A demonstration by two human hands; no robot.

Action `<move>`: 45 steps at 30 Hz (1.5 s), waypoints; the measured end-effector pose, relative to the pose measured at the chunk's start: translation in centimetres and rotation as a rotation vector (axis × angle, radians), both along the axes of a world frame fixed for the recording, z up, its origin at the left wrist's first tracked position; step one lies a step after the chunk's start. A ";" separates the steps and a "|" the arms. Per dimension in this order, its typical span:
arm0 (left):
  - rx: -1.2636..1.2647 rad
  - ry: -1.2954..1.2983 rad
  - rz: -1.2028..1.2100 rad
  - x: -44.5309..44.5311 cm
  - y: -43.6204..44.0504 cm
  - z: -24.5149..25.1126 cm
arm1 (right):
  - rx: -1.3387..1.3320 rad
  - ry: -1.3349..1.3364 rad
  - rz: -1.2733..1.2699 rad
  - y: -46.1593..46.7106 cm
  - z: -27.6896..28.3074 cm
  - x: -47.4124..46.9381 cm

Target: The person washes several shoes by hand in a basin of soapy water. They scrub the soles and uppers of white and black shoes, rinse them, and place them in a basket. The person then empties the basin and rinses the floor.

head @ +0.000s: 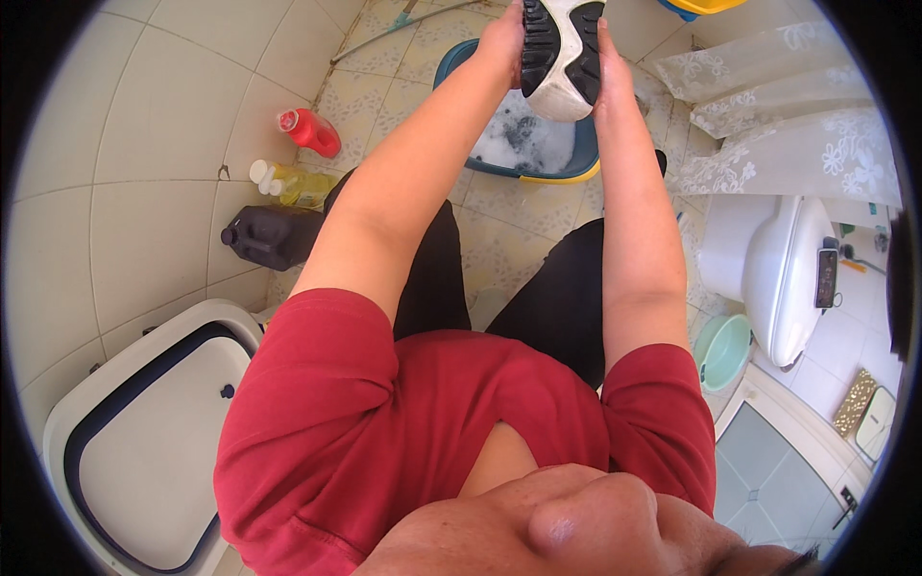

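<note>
Between my two hands is a shoe [563,65], its black and white sole turned up towards me; the top of it runs out of the picture. My left hand [503,45] grips one side of the shoe, and my right hand [611,66] is against the other side. Below the shoe stands a dark blue plastic basin [497,171] with a yellow part on its rim. Water with white suds [524,137] fills its bottom, partly hidden behind the shoe and my left arm.
Along the left wall stand a red bottle [317,134], yellow liquid bottles [306,189] and a dark jug [274,236]. A collapsible tub [155,425] leans at lower left. To the right are a lace curtain [785,137], a toilet [774,281] and a mint-green basin [722,353].
</note>
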State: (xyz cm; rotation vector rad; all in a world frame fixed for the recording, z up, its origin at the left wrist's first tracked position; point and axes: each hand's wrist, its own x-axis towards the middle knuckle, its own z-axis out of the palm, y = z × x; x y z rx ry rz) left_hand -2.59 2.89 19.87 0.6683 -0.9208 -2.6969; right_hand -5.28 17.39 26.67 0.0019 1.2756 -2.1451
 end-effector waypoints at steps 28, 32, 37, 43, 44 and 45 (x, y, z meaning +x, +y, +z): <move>0.295 0.254 0.188 0.9 2.4 1.8 | -0.331 -0.212 -0.098 -1.3 -3.3 0.0; 0.295 0.250 0.183 0.8 2.0 0.9 | -0.371 -0.193 -0.114 -1.8 -2.7 0.8; 0.293 0.177 0.188 1.1 1.9 0.2 | -0.355 -0.203 -0.178 -2.3 -2.5 1.8; 0.279 0.321 0.214 0.7 0.9 1.1 | 0.103 0.092 -0.100 -1.0 -1.3 -0.1; 0.220 0.130 0.403 0.4 0.6 1.5 | 0.269 0.302 -0.143 -0.4 -0.9 -1.0; 0.162 0.135 0.455 0.4 0.8 1.7 | 0.434 0.508 -0.187 0.1 -0.6 -1.9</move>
